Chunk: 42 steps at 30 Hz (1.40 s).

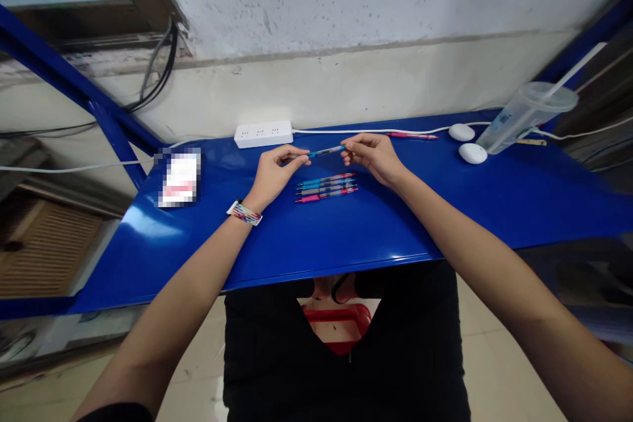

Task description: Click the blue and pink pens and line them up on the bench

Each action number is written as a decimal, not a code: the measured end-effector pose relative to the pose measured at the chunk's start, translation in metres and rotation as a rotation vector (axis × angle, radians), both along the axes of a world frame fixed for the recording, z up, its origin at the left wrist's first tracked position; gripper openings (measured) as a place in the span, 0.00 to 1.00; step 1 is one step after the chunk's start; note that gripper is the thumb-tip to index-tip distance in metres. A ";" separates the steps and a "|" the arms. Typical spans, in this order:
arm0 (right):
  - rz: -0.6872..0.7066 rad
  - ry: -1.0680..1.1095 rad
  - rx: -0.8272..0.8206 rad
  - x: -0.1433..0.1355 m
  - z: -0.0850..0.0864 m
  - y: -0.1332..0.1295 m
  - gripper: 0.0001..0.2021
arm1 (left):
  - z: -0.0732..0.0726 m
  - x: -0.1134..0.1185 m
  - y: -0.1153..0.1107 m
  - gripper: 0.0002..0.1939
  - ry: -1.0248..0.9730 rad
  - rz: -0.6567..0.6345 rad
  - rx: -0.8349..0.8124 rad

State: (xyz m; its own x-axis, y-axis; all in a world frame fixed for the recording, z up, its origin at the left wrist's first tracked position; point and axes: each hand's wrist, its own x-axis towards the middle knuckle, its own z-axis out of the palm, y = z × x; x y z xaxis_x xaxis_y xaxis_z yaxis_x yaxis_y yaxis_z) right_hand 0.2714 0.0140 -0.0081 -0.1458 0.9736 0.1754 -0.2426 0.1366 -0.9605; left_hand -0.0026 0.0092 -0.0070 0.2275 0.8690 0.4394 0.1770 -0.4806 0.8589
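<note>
Between my two hands a clear-barrelled pen (pixel 326 151) with blue ends is held just above the blue table. The fingers of my left hand (pixel 277 170) pinch its left end, by the blue grip. At the other end, my right hand (pixel 372 157) has thumb and fingers closed on the pen's tip. Just below lie several pens (pixel 326 188) side by side, with blue, grey and pink grips and some red ends. A red pen (pixel 413 136) lies farther back, to the right of my right hand.
A white power strip (pixel 263 134) sits by the wall, its cable running right. Two white rounded objects (pixel 467 143) stand near a clear cup with a straw (pixel 524 115) at the right. A blurred-out packet (pixel 179 177) lies left on the blue table (pixel 306 244).
</note>
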 end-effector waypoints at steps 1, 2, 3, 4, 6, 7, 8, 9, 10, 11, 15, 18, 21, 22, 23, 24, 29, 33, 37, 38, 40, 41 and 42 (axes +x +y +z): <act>0.001 -0.004 -0.007 0.001 0.000 0.000 0.17 | 0.000 0.000 0.000 0.07 0.007 0.006 0.008; 0.001 -0.005 -0.012 0.001 0.000 0.000 0.17 | 0.000 -0.001 -0.001 0.07 0.016 0.018 0.016; 0.000 -0.004 -0.014 0.001 0.000 0.000 0.16 | 0.000 -0.001 -0.001 0.08 0.026 0.031 0.022; -0.002 0.001 -0.014 0.001 0.001 -0.001 0.16 | 0.000 -0.001 -0.002 0.08 0.032 0.041 0.025; -0.001 0.028 -0.018 0.000 0.002 -0.002 0.14 | 0.001 -0.001 -0.002 0.09 0.026 0.040 0.023; 0.011 0.047 -0.025 -0.001 0.003 -0.003 0.13 | 0.001 0.000 -0.002 0.09 0.017 0.033 0.023; 0.031 0.067 -0.037 -0.001 0.004 -0.004 0.12 | 0.002 0.000 -0.001 0.09 0.007 0.030 0.026; 0.055 0.087 -0.050 -0.002 0.005 -0.005 0.12 | 0.002 0.001 -0.001 0.09 0.000 0.034 0.032; 0.080 0.103 -0.065 -0.003 0.007 -0.006 0.13 | 0.002 0.001 -0.001 0.09 -0.002 0.046 0.041; 0.103 0.116 -0.080 -0.003 0.008 -0.007 0.13 | 0.002 0.001 -0.001 0.09 0.001 0.062 0.050; 0.189 0.167 -0.180 -0.003 0.014 -0.009 0.16 | 0.003 0.002 0.000 0.08 0.015 0.095 0.069; 0.250 0.214 -0.239 0.000 0.015 -0.010 0.22 | 0.003 0.002 0.000 0.08 -0.002 0.079 0.064; 0.260 0.209 -0.215 0.001 0.015 -0.012 0.27 | 0.002 0.003 0.001 0.09 -0.007 0.067 0.055; 0.260 0.196 -0.207 0.001 0.015 -0.012 0.27 | 0.001 0.003 0.001 0.09 -0.006 0.067 0.054; 0.260 0.185 -0.203 0.001 0.015 -0.012 0.27 | 0.001 0.003 0.001 0.08 -0.005 0.069 0.053; 0.258 0.179 -0.204 0.000 0.014 -0.012 0.26 | 0.001 0.004 0.001 0.08 -0.003 0.072 0.054; 0.194 0.240 -0.231 -0.005 0.012 -0.010 0.17 | 0.003 0.006 -0.002 0.08 -0.012 0.060 0.042; 0.180 0.281 -0.213 -0.008 0.011 -0.010 0.16 | 0.004 0.007 -0.002 0.08 -0.018 0.057 0.029; 0.142 0.240 -0.169 -0.007 0.011 -0.010 0.18 | 0.003 0.005 0.001 0.08 -0.064 0.079 0.022; 0.135 0.239 -0.164 -0.006 0.011 -0.009 0.18 | 0.002 0.005 0.002 0.09 -0.081 0.086 0.012; 0.114 0.247 -0.163 -0.005 0.012 -0.008 0.17 | 0.001 0.004 0.003 0.09 -0.115 0.093 -0.019; 0.100 0.253 -0.171 -0.005 0.012 -0.008 0.16 | 0.000 0.004 0.004 0.09 -0.132 0.090 -0.037; 0.083 0.260 -0.183 -0.005 0.012 -0.008 0.15 | 0.000 0.004 0.005 0.09 -0.148 0.081 -0.051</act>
State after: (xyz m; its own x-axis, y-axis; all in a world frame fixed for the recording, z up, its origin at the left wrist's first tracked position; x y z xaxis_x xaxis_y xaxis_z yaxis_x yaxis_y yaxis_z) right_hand 0.2662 0.0065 0.0042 -0.1991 0.9791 0.0403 -0.4861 -0.0630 -0.8716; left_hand 0.0016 0.0138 -0.0072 0.0921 0.9038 0.4180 0.0834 -0.4253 0.9012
